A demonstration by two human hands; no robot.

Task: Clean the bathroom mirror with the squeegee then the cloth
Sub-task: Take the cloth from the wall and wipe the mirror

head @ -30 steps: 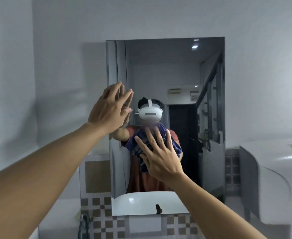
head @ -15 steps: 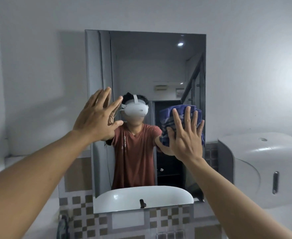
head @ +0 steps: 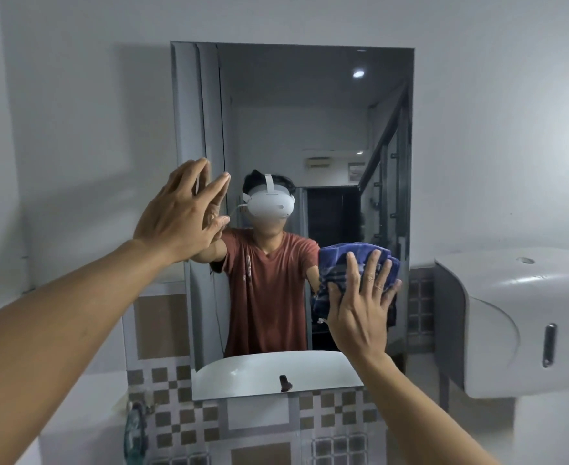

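Note:
A tall rectangular mirror point(head: 310, 122) hangs on the grey wall in front of me. My right hand point(head: 360, 307) lies flat with spread fingers on a dark blue cloth point(head: 347, 260), pressing it against the glass near the mirror's lower right edge. My left hand point(head: 182, 213) is flat against the mirror's left side at mid height, fingers apart, with nothing in it. No squeegee is in view. The mirror reflects a person in a red shirt and white headset, and a white basin.
A white wall dispenser point(head: 514, 317) juts out right of the mirror. Checkered brown and grey tiles point(head: 182, 414) run below the mirror. A dark green rounded object point(head: 135, 431) hangs at the lower left. Plain grey wall surrounds the mirror.
My right hand has slid the cloth from the mirror's middle to the right edge, then down. The left hand has stayed on the left side of the glass. The view has shifted.

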